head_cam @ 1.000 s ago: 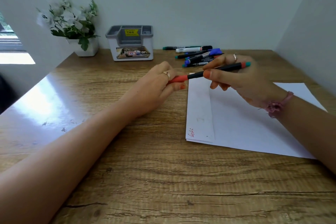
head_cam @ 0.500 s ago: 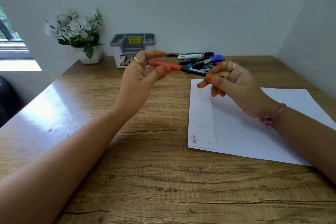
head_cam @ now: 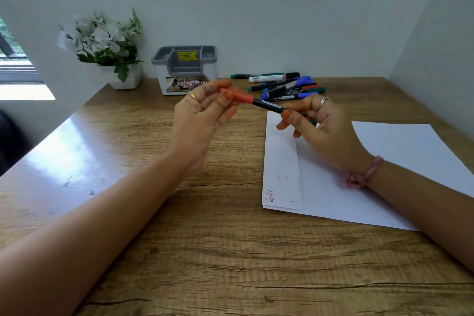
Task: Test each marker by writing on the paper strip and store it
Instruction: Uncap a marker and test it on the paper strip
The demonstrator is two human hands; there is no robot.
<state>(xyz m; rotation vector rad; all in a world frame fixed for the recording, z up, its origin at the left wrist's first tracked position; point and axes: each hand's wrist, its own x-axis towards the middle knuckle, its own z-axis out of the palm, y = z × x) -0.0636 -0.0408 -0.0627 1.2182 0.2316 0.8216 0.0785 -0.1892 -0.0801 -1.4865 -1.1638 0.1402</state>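
Red-capped and black-barrelled, the marker [head_cam: 259, 102] is held above the worktop [head_cam: 205, 251] between both hands. The left hand [head_cam: 202, 115] pinches the red cap in curled fingers; the right hand [head_cam: 320, 123] grips the barrel's other end. Below the right hand lies the paper strip [head_cam: 280, 161], on a white sheet [head_cam: 384, 187]. Beyond the right hand lies the marker pile [head_cam: 284, 86]; beyond the left hand stands a grey organiser [head_cam: 186, 69].
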